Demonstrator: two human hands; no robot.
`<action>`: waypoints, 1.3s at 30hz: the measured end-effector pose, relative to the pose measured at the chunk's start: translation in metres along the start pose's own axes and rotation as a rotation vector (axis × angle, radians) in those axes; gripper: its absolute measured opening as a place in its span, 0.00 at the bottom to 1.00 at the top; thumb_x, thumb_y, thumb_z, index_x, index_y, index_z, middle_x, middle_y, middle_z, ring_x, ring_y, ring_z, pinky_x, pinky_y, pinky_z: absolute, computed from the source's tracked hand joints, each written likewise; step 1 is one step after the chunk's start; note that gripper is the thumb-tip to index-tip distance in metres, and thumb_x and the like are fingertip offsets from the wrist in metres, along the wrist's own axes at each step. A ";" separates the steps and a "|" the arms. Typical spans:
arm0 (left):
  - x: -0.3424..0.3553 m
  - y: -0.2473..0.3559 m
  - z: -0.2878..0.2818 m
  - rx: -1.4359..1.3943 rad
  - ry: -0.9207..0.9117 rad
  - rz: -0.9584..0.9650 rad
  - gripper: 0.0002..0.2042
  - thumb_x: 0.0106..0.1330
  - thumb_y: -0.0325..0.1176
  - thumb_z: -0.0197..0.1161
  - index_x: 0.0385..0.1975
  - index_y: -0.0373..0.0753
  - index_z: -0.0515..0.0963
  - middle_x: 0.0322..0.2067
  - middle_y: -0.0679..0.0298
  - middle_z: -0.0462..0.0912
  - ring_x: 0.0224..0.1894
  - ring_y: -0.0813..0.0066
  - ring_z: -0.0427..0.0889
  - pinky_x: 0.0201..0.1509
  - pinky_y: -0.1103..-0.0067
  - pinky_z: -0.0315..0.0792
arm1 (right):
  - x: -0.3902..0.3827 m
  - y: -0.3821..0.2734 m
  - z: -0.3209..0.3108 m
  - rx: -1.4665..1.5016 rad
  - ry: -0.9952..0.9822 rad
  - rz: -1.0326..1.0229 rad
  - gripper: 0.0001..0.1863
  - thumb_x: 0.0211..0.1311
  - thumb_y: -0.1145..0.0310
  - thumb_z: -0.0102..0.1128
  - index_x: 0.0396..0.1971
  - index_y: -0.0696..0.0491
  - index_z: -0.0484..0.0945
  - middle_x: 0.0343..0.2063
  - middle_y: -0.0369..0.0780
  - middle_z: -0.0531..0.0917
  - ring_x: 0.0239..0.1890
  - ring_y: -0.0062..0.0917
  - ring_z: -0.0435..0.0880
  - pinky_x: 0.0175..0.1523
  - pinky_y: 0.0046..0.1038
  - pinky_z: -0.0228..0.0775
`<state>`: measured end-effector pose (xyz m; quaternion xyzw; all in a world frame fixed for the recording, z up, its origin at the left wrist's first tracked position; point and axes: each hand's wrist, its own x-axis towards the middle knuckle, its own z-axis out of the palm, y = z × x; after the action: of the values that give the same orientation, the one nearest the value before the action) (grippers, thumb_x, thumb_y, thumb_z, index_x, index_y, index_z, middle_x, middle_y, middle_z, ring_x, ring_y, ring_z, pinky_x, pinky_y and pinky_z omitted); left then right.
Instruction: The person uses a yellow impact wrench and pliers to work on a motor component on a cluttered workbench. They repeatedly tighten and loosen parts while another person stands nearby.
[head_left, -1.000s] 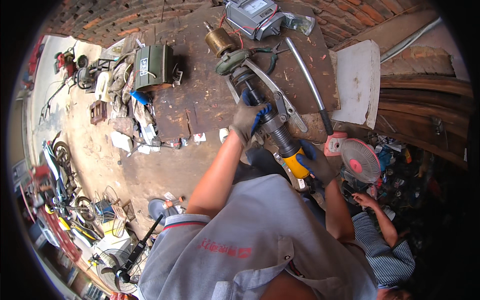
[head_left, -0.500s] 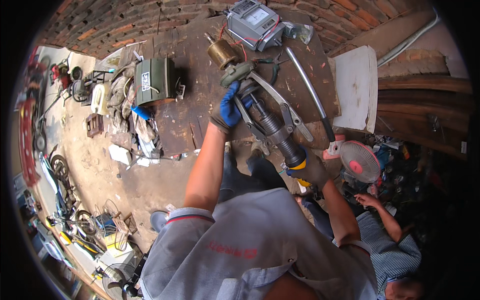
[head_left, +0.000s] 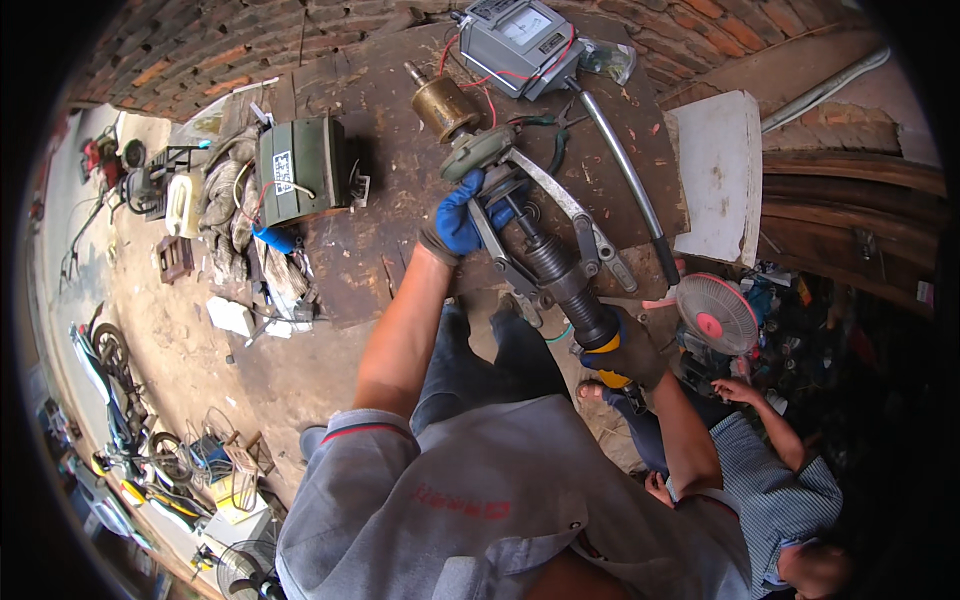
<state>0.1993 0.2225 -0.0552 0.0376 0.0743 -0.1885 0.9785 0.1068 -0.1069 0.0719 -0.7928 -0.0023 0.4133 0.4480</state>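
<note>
A hydraulic gear puller (head_left: 560, 270) with a ribbed black body and long metal jaws lies slantwise across the bench's near edge. Its jaws reach around a grey-green round end cover (head_left: 478, 152) on a motor rotor (head_left: 445, 110) with a brown core and a bare shaft end. My left hand (head_left: 460, 222), in a blue and grey glove, is closed round the puller's left jaw close to the end cover; some fingertips are hidden behind the metal. In a dark glove, my right hand (head_left: 632, 350) wraps the puller's yellow rear end.
On the bench (head_left: 385, 235) are a grey meter (head_left: 515, 45) with red leads, pliers (head_left: 560, 135), a long metal bar (head_left: 625, 170) and a green motor housing (head_left: 300, 170). A pink fan (head_left: 715, 315) stands at right, near a co-worker (head_left: 775, 480) at lower right.
The view has shifted slightly. Both hands keep their hold on the puller, whose jaws stay around the end cover. The co-worker's other hand now shows more.
</note>
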 end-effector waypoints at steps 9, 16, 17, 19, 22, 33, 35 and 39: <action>0.004 0.003 -0.016 -0.065 0.010 0.022 0.32 0.70 0.45 0.60 0.67 0.31 0.61 0.62 0.45 0.71 0.64 0.48 0.71 0.73 0.58 0.62 | 0.018 -0.006 -0.012 -0.062 -0.056 -0.129 0.39 0.39 0.66 0.82 0.55 0.55 0.73 0.46 0.40 0.83 0.46 0.24 0.81 0.55 0.31 0.73; 0.001 0.004 0.006 -0.041 -0.007 0.049 0.28 0.72 0.42 0.58 0.66 0.31 0.63 0.62 0.46 0.72 0.64 0.51 0.71 0.72 0.58 0.63 | 0.021 -0.020 -0.028 0.075 -0.095 -0.073 0.40 0.37 0.69 0.83 0.55 0.56 0.73 0.44 0.36 0.82 0.46 0.23 0.80 0.54 0.30 0.72; 0.003 0.003 0.005 -0.048 -0.010 0.053 0.28 0.72 0.42 0.58 0.66 0.31 0.63 0.62 0.46 0.71 0.65 0.50 0.71 0.72 0.57 0.62 | 0.020 -0.026 -0.030 0.076 -0.087 -0.101 0.37 0.37 0.70 0.82 0.52 0.56 0.75 0.42 0.36 0.83 0.44 0.21 0.80 0.53 0.29 0.73; 0.004 0.001 0.006 -0.064 -0.014 0.062 0.29 0.71 0.42 0.59 0.66 0.30 0.62 0.62 0.46 0.71 0.65 0.49 0.70 0.73 0.57 0.61 | 0.023 -0.024 -0.033 0.134 -0.113 -0.086 0.33 0.38 0.71 0.81 0.49 0.55 0.77 0.40 0.35 0.84 0.41 0.20 0.81 0.50 0.29 0.75; 0.012 -0.006 0.011 -0.129 -0.048 0.111 0.29 0.67 0.39 0.61 0.64 0.29 0.64 0.60 0.43 0.72 0.65 0.45 0.69 0.74 0.54 0.59 | 0.031 -0.012 -0.038 0.254 -0.200 0.009 0.32 0.37 0.71 0.81 0.48 0.55 0.78 0.39 0.35 0.84 0.40 0.20 0.81 0.50 0.28 0.76; 0.018 -0.018 0.015 -0.196 -0.001 0.243 0.25 0.63 0.31 0.59 0.60 0.28 0.68 0.57 0.44 0.75 0.62 0.44 0.71 0.73 0.51 0.59 | 0.035 0.003 -0.048 0.342 -0.208 0.088 0.35 0.36 0.72 0.80 0.51 0.57 0.77 0.43 0.36 0.84 0.43 0.22 0.82 0.52 0.29 0.75; 0.019 -0.018 0.016 -0.189 0.011 0.257 0.24 0.63 0.30 0.58 0.59 0.28 0.68 0.57 0.43 0.75 0.62 0.44 0.71 0.73 0.51 0.59 | 0.031 0.001 -0.049 0.390 -0.152 0.115 0.38 0.37 0.72 0.79 0.55 0.57 0.75 0.45 0.37 0.84 0.45 0.23 0.81 0.54 0.29 0.74; 0.024 -0.020 0.013 -0.157 -0.008 0.298 0.23 0.63 0.30 0.58 0.59 0.27 0.69 0.57 0.43 0.75 0.62 0.43 0.71 0.73 0.50 0.58 | 0.029 -0.007 -0.053 0.416 -0.134 0.078 0.43 0.40 0.72 0.78 0.62 0.58 0.70 0.50 0.40 0.82 0.48 0.24 0.80 0.56 0.29 0.73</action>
<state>0.2154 0.1944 -0.0473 -0.0290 0.0785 -0.0353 0.9959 0.1635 -0.1297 0.0717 -0.6534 0.0841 0.4736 0.5845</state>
